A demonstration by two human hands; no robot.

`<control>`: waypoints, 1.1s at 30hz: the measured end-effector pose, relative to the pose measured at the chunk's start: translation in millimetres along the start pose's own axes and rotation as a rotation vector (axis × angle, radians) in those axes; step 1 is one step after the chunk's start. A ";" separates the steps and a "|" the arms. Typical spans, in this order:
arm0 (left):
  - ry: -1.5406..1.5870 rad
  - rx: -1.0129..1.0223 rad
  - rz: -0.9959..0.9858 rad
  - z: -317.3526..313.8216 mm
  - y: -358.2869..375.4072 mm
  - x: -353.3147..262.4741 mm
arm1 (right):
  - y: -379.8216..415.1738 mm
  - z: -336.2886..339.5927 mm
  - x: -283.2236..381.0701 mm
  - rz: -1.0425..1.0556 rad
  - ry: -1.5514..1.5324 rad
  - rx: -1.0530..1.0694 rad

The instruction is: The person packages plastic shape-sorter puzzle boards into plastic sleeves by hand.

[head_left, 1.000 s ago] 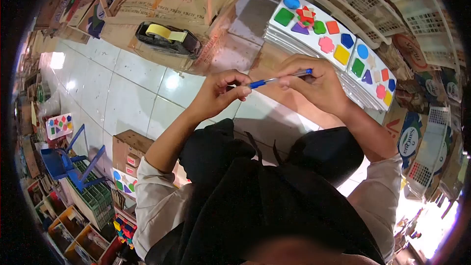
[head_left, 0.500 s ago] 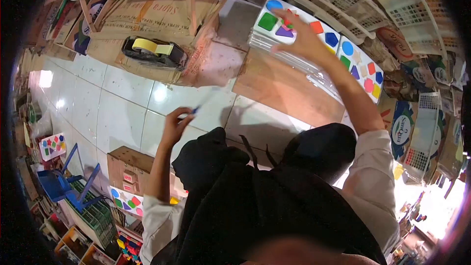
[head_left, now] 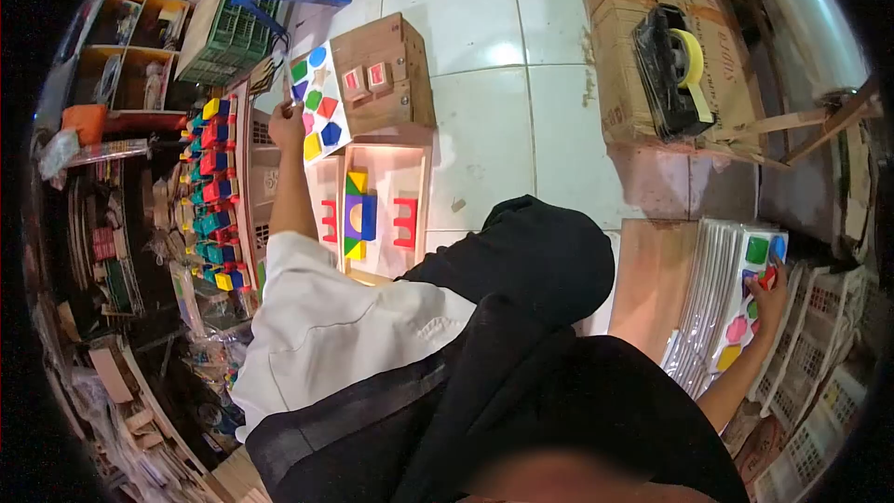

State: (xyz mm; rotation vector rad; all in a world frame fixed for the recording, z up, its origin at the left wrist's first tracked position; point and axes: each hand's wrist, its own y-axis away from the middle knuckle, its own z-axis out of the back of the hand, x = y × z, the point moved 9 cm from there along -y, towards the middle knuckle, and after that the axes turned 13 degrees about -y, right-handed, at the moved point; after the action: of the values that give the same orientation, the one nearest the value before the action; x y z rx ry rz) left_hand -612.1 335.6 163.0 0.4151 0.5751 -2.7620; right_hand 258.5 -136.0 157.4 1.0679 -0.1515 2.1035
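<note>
Right hand (head_left: 770,293) at the red piece (head_left: 766,278) on the board stack (head_left: 710,298); grip cannot be confirmed.
The stack's long axis runs up the view, at the person's right. Left hand (head_left: 287,124), well apart, is beside another shape board (head_left: 318,117); its closure cannot be determined.

White floor tiles (head_left: 475,121) are running open between the wooden box (head_left: 402,84) and the cardboard carton (head_left: 622,65), leaving room for a hand. The shape board (head_left: 318,104) and that box are standing between the left hand (head_left: 287,123) and this lane, a black-clad knee (head_left: 549,247) is blocking its near end, and white baskets (head_left: 803,335) are hemming in the right hand (head_left: 769,296).
</note>
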 end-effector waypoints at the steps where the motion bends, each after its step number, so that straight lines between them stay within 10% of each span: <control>1: -0.220 0.020 -0.016 -2.9 0.1 0.5 | 4.0 1.8 2.7 -0.015 -0.050 -0.017; 6: -0.303 0.226 -0.061 -69.2 -17.4 42.9 | -1.3 12.3 -33.1 0.063 0.050 -0.016; 8: -0.388 -0.066 -0.208 -52.8 -11.9 -6.6 | 7.2 13.1 -6.7 0.079 0.132 -0.079; 10: -0.060 -0.088 -0.333 -47.4 19.4 -109.5 | 15.4 21.1 13.0 0.191 0.200 -0.134; 14: 0.625 0.555 -0.546 -101.3 149.6 -311.4 | 23.2 0.0 90.6 0.178 0.189 -0.048; 19: 0.743 0.222 -1.158 -0.7 326.4 -509.8 | 27.2 -64.2 161.3 0.341 0.109 0.129; 33: 0.568 0.124 -1.101 -75.6 242.2 -576.8 | -30.2 -167.4 229.5 0.611 -0.010 0.135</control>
State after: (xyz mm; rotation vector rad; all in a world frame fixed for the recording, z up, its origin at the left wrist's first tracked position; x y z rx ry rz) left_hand 14.2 281.5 206.5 1.2492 0.9867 -3.7232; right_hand 87.8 86.6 211.5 1.2206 -0.3852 2.6813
